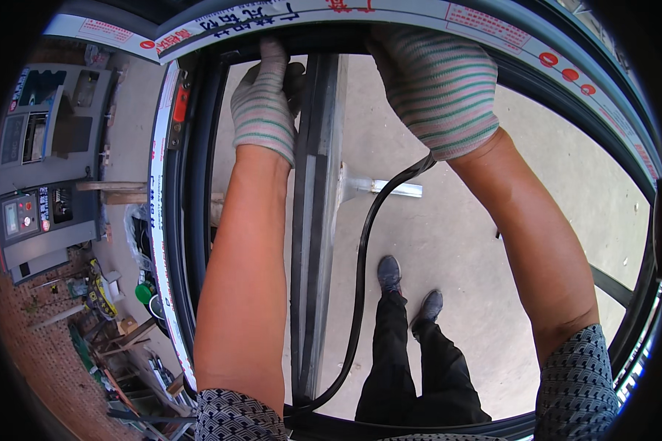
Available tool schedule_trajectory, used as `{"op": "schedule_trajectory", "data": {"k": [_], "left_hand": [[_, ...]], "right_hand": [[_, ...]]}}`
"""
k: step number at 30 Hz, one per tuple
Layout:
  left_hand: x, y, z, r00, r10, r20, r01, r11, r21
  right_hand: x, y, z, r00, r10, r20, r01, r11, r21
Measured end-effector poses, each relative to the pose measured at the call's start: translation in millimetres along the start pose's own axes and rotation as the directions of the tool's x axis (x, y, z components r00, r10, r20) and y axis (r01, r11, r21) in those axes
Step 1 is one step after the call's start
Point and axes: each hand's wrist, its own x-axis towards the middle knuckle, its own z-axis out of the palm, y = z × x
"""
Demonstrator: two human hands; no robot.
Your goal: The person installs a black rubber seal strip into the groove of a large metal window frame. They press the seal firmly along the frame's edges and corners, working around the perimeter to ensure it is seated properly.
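A large window frame (180, 257) with dark inner edges and printed protective film surrounds both my arms. My left hand (265, 103), in a striped knit glove with dark-coated fingers, is at its far bar. The thumb presses up against the dark inner edge while the other fingers curl, partly hidden. Farther right, my right hand (445, 92) wears a matching glove and is closed at the same bar, its fingertips hidden. From under it a black rubber strip (362, 272) hangs in a long loop toward the near edge. A dark upright bar (310, 220) runs between my arms.
Through the frame show the concrete floor (456, 228), my dark shoes (390, 275) and a short metal piece (397, 188) beside the bar. Off to the left stand a grey machine with a control panel (23, 215), a green lid (146, 292) and cluttered scrap near a brick surface.
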Motion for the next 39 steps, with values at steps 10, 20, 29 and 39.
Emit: {"op": "schedule_trajectory", "data": {"k": [10, 20, 29, 39], "left_hand": [[-14, 16, -7, 0.973, 0.229, 0.001, -0.228, 0.967, 0.115], [3, 24, 3, 0.994, 0.068, 0.082, -0.054, 0.985, -0.161], [4, 35, -3, 0.99, 0.029, 0.138, 0.031, 0.909, -0.415], [4, 33, 4, 0.992, 0.023, 0.123, 0.022, 0.937, -0.347]], "right_hand": [[0, 2, -6, 1.0, 0.006, 0.025, -0.008, 0.997, 0.073], [-1, 3, -4, 0.998, -0.018, -0.057, 0.019, 1.0, 0.01], [20, -20, -20, 0.99, 0.143, 0.007, -0.143, 0.989, -0.025], [18, -17, -16, 0.984, 0.175, -0.036, -0.176, 0.984, -0.025]]}}
